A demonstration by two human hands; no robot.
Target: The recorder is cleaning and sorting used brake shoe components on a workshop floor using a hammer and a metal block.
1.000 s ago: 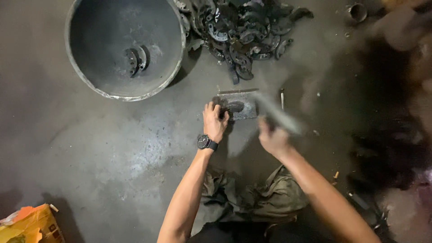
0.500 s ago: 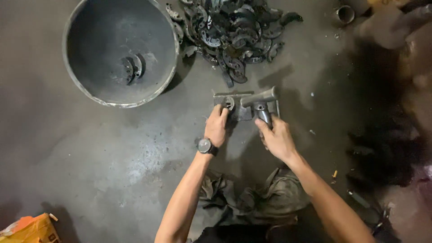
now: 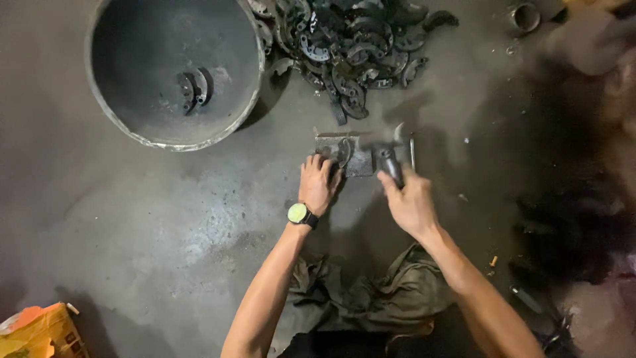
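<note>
A small flat metal block (image 3: 361,159) lies on the concrete floor in front of me. My left hand (image 3: 318,184), a watch on its wrist, holds a curved dark metal piece (image 3: 344,154) down on the block. My right hand (image 3: 411,202) grips the dark handle of a hammer (image 3: 391,162), whose blurred head hangs over the right end of the block. A pile of several curved dark metal pieces (image 3: 351,46) lies just beyond the block.
A large round metal basin (image 3: 106,113) stands at the upper left, with two curved pieces (image 3: 193,87) inside. A small metal ring (image 3: 525,16) sits at the top right. An orange bag (image 3: 40,331) lies at the lower left. Dark clutter fills the right side.
The hammer has swung: raised and blurred a second ago, down at the block half a second ago, blurred over the block's right end now. My left hand has kept the piece on the block.
</note>
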